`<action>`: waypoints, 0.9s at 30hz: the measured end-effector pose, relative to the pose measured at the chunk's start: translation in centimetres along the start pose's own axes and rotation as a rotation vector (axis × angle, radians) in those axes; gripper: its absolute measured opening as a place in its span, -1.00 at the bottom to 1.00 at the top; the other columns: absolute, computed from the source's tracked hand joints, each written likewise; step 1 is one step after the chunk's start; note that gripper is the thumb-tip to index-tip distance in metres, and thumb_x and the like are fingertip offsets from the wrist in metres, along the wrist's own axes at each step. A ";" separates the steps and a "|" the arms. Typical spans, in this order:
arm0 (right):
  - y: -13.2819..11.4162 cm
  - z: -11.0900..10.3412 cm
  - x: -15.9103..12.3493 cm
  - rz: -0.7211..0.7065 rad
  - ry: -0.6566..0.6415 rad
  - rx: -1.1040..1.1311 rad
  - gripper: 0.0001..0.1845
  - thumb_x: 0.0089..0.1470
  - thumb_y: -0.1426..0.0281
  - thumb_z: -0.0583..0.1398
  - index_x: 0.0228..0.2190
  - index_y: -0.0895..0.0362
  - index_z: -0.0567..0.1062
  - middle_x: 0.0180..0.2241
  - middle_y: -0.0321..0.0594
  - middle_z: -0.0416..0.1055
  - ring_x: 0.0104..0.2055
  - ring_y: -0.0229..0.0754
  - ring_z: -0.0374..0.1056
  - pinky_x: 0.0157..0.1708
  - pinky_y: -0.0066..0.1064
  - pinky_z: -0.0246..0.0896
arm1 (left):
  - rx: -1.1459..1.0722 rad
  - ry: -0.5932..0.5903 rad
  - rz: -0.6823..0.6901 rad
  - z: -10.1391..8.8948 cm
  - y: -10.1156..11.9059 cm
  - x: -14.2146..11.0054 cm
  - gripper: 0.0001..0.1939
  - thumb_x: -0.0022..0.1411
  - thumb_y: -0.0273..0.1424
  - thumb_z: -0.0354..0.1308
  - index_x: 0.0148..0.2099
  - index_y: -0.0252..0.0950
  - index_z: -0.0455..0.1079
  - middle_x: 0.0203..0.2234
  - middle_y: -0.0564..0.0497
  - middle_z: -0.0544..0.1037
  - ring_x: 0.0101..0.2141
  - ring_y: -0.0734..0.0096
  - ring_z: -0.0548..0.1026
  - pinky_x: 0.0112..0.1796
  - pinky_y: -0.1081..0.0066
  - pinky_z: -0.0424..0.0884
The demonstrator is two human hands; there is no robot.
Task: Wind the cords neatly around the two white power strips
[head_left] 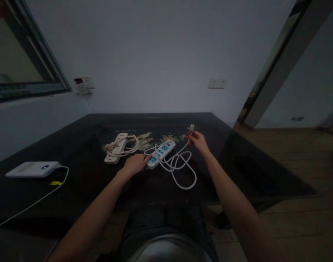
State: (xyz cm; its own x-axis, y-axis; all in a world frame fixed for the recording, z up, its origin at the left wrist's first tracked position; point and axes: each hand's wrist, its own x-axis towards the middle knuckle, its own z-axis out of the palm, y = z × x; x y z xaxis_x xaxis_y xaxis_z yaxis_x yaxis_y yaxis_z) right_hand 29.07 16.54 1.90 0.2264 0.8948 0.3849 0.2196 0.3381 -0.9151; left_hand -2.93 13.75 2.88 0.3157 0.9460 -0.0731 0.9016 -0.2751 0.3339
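A white power strip with blue sockets (pixel 163 149) lies slantwise on the dark table. My left hand (pixel 135 163) is closed on its near left end. The strip's white cord (pixel 186 188) lies in loose loops over it and to its right. At the cord's end, my right hand (pixel 199 141) pinches the plug (pixel 191 128) and holds it up, prongs pointing left. Left of the strip, beyond my left hand, a second white power strip (pixel 118 147) rests with its own cord (pixel 132 150) bundled around it.
A white box-shaped device (pixel 34 169) with a thin cable (pixel 43 197) sits at the table's left, near a yellow tag (pixel 56 183). Wall sockets (pixel 217 83) are above the back edge of the dark table (pixel 100 196). Another, damaged-looking socket (pixel 84 84) is by the window.
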 end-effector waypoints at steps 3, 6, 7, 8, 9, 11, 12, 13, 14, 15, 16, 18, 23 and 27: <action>-0.5 -0.7 -0.5 -0.020 -0.006 -0.044 -0.72 -0.20 0.28 0.22 -0.39 0.17 0.47 -0.55 -0.31 0.41 -0.61 -0.32 0.24 -0.64 -0.50 0.10 | 0.113 0.045 -0.018 -0.7 -0.3 -0.7 -0.43 0.22 0.02 -0.16 -0.36 -0.28 0.50 -0.44 -0.23 0.57 -0.34 0.00 0.53 -0.32 0.26 0.31; -1.3 -1.5 -1.1 -0.047 -0.011 -0.091 -0.73 -0.21 0.28 0.25 -0.41 0.17 0.51 -0.56 -0.28 0.43 -0.56 -0.27 0.25 -0.58 -0.47 0.13 | 0.167 0.204 -0.039 -2.0 0.1 -1.6 -0.52 0.23 -0.04 -0.10 -0.35 -0.28 0.47 -0.42 -0.22 0.56 -0.34 0.01 0.51 -0.34 0.28 0.30; -1.6 -1.6 -1.4 -0.067 -0.011 -0.114 -0.75 -0.21 0.28 0.25 -0.42 0.16 0.52 -0.53 -0.26 0.45 -0.52 -0.24 0.28 -0.53 -0.43 0.17 | 0.137 0.272 -0.024 -2.4 0.7 -1.8 -0.56 0.23 -0.08 -0.08 -0.33 -0.28 0.47 -0.44 -0.19 0.56 -0.36 0.05 0.51 -0.34 0.30 0.29; -2.1 -1.7 -1.6 -0.095 -0.006 -0.142 -0.76 -0.20 0.29 0.25 -0.42 0.16 0.53 -0.50 -0.24 0.47 -0.47 -0.21 0.31 -0.46 -0.40 0.21 | 0.072 0.323 0.020 -2.7 1.5 -1.9 -0.61 0.24 -0.11 -0.07 -0.30 -0.27 0.47 -0.45 -0.16 0.55 -0.38 0.10 0.50 -0.35 0.32 0.29; -2.6 -1.6 -1.8 -0.128 0.004 -0.172 -0.77 -0.20 0.30 0.25 -0.42 0.15 0.53 -0.46 -0.21 0.49 -0.42 -0.18 0.34 -0.39 -0.36 0.23 | -0.024 0.349 0.096 -2.9 2.5 -1.8 -0.65 0.24 -0.15 -0.04 -0.28 -0.26 0.47 -0.45 -0.13 0.55 -0.39 0.15 0.49 -0.34 0.34 0.29; -3.7 -1.2 -2.3 -0.192 0.023 -0.226 -0.78 -0.16 0.31 0.25 -0.40 0.15 0.53 -0.41 -0.18 0.51 -0.36 -0.14 0.37 -0.30 -0.33 0.25 | -0.281 0.316 0.337 -2.9 5.0 -1.1 -0.71 0.23 -0.22 0.01 -0.23 -0.26 0.47 -0.40 -0.09 0.56 -0.37 0.23 0.49 -0.32 0.38 0.30; -4.3 -0.9 -2.6 -0.216 0.024 -0.242 -0.78 -0.14 0.31 0.24 -0.38 0.14 0.53 -0.40 -0.17 0.51 -0.35 -0.14 0.38 -0.30 -0.33 0.25 | -0.394 0.306 0.422 -2.6 6.5 -0.5 -0.72 0.21 -0.24 0.05 -0.18 -0.27 0.48 -0.34 -0.09 0.57 -0.33 0.24 0.48 -0.30 0.39 0.31; -4.9 -0.5 -2.9 -0.234 0.020 -0.249 -0.79 -0.12 0.31 0.23 -0.37 0.12 0.52 -0.39 -0.17 0.51 -0.34 -0.14 0.39 -0.32 -0.34 0.25 | -0.469 0.316 0.470 -2.3 7.9 0.2 -0.69 0.18 -0.24 0.09 -0.09 -0.27 0.46 -0.28 -0.10 0.56 -0.30 0.25 0.48 -0.27 0.38 0.32; -5.5 -0.1 -3.3 -0.253 0.012 -0.255 -0.81 -0.09 0.32 0.22 -0.36 0.11 0.52 -0.39 -0.18 0.52 -0.34 -0.14 0.40 -0.33 -0.35 0.25 | -0.527 0.333 0.485 -1.8 9.3 1.1 -0.63 0.15 -0.24 0.14 -0.03 -0.28 0.44 -0.25 -0.11 0.55 -0.28 0.24 0.47 -0.26 0.37 0.32; -6.0 0.3 -3.7 -0.274 0.004 -0.261 -0.83 -0.07 0.34 0.20 -0.37 0.10 0.52 -0.38 -0.19 0.52 -0.34 -0.15 0.40 -0.34 -0.36 0.25 | -0.576 0.333 0.499 -1.3 10.6 1.9 -0.58 0.13 -0.23 0.17 0.00 -0.31 0.42 -0.24 -0.12 0.55 -0.28 0.24 0.47 -0.25 0.37 0.33; -6.4 0.7 -4.0 -0.296 -0.002 -0.268 -0.85 -0.05 0.35 0.19 -0.37 0.10 0.51 -0.38 -0.19 0.52 -0.34 -0.16 0.41 -0.34 -0.37 0.24 | -0.629 0.332 0.489 -0.8 11.7 2.8 -0.59 0.12 -0.22 0.18 -0.03 -0.34 0.43 -0.27 -0.12 0.55 -0.29 0.25 0.47 -0.26 0.37 0.33; -7.0 1.2 -4.6 -0.332 0.003 -0.279 -0.86 -0.01 0.39 0.16 -0.38 0.10 0.51 -0.38 -0.19 0.52 -0.34 -0.17 0.41 -0.33 -0.37 0.24 | -0.760 0.319 0.471 0.1 13.4 4.1 -0.64 0.16 -0.22 0.14 -0.12 -0.38 0.47 -0.29 -0.13 0.56 -0.27 0.24 0.48 -0.25 0.38 0.34; -6.7 0.6 -4.9 -0.345 0.026 -0.269 -0.84 0.04 0.32 0.16 -0.36 0.11 0.52 -0.34 -0.15 0.52 -0.32 -0.15 0.41 -0.34 -0.39 0.24 | -0.988 0.279 0.497 0.8 14.7 5.6 -0.67 0.19 -0.24 0.11 -0.16 -0.39 0.50 -0.23 -0.13 0.59 -0.17 0.22 0.49 -0.14 0.36 0.34; -4.2 -1.6 -4.5 -0.228 0.051 -0.426 -0.75 0.08 0.23 0.13 -0.42 0.11 0.53 -0.40 -0.15 0.52 -0.39 -0.15 0.39 -0.40 -0.40 0.19 | -1.106 0.208 0.470 0.2 14.2 7.0 -0.66 0.21 -0.27 0.09 -0.07 -0.40 0.44 -0.26 -0.16 0.59 -0.21 0.29 0.52 -0.18 0.39 0.37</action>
State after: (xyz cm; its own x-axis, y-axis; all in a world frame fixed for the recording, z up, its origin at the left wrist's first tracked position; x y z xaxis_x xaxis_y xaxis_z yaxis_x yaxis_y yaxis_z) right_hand 28.69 10.59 4.21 0.1713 0.7924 0.5855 0.6353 0.3654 -0.6803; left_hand 12.18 16.43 6.95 0.3988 0.8308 0.3883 -0.0581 -0.3997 0.9148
